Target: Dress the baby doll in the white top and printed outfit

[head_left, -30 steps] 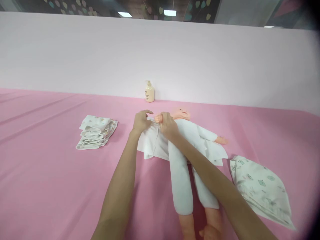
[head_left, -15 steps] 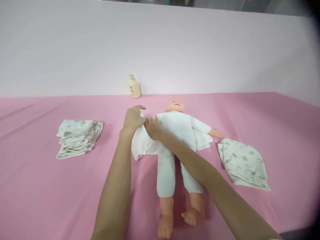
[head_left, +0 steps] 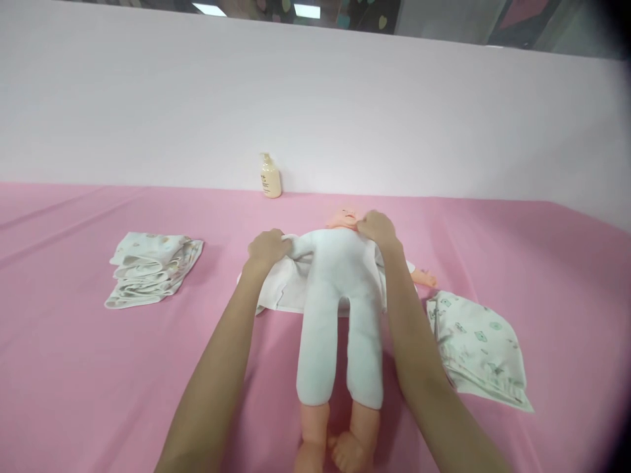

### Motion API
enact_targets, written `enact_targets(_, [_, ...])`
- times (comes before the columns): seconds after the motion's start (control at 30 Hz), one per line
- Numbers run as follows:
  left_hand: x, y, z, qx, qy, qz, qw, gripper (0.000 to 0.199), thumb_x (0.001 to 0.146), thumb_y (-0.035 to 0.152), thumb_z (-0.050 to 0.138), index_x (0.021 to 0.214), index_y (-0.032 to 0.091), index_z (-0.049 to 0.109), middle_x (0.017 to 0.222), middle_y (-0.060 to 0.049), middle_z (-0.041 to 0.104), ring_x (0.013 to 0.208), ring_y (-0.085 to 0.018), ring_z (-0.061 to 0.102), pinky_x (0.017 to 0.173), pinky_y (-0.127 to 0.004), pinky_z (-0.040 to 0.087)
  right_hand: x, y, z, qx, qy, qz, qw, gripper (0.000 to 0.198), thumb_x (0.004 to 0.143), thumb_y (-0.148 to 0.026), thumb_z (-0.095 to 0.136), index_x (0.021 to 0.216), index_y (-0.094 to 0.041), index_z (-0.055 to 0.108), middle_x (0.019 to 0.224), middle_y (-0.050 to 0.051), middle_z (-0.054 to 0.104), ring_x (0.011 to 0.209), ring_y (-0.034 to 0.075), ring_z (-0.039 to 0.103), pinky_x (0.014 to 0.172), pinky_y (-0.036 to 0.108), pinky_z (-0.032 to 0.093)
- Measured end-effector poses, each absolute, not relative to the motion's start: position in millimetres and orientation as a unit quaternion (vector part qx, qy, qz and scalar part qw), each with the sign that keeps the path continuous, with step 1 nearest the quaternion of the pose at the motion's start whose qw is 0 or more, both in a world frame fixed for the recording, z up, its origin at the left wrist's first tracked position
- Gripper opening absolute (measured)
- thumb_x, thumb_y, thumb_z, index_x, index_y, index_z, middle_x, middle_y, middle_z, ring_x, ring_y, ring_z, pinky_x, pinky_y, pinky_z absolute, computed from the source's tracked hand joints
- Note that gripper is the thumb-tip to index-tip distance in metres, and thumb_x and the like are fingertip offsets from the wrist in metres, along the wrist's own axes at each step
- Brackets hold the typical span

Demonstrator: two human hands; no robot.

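Note:
A baby doll [head_left: 340,276] with a white cloth body lies on its back, its feet towards me. Spread open beneath it is a white baby shirt [head_left: 283,289], showing on both sides of the torso. My left hand [head_left: 269,249] is closed around the end of the doll's arm on the left, beside the shirt. At the doll's shoulder on the right, just below its head, my right hand [head_left: 378,230] is closed on the shirt's edge; the fingertips are partly hidden. Beyond my right forearm, the doll's other hand [head_left: 424,278] sticks out of a white sleeve.
Folded printed cloths [head_left: 152,269] lie stacked on the left. Another folded cloth with green prints [head_left: 480,345] lies on the right, close to my right forearm. A cream pump bottle [head_left: 271,179] stands against the white wall [head_left: 315,112] behind the pink sheet [head_left: 73,368].
My right hand has moved from the doll's left-side arm to its right-side shoulder. The shirt front that covered the torso is now drawn aside. My left hand has closed on the doll's arm.

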State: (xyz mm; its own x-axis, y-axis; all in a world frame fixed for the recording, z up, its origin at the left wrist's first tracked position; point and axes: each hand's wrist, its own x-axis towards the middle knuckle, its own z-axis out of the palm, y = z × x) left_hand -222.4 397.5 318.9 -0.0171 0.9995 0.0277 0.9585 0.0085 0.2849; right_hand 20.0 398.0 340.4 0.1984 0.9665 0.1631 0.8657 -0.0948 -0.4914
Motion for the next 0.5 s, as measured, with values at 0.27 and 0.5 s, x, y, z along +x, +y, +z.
enact_targets(0.27, [-197.9,398.9,299.0,0.702,0.709,0.065,-0.024,0.029,0.082,0.018,0.039,0.102,0.012,0.059,0.099,-0.019,0.066,0.092,-0.029,0.064,0.071,-0.034,0.047,28.3,398.6,323.1,-0.663,-0.681,0.248,0.187,0.056,0.09,-0.06,0.035,0.122,-0.022,0.061,0.124,0.008,0.061,0.11,0.026,0.057,0.095,0.035,0.04])
enact_targets(0.5, [-176.7,395.1,297.5,0.722,0.677,0.14,-0.039,0.028,0.09,0.021,0.031,0.11,0.012,0.049,0.092,-0.017,0.067,0.087,-0.028,0.065,0.069,-0.032,0.045,-5.9,403.7,330.0,-0.633,-0.721,0.236,0.157,0.055,0.082,-0.066,0.045,0.117,-0.028,0.065,0.121,0.004,0.062,0.112,0.027,0.056,0.096,0.034,0.039])
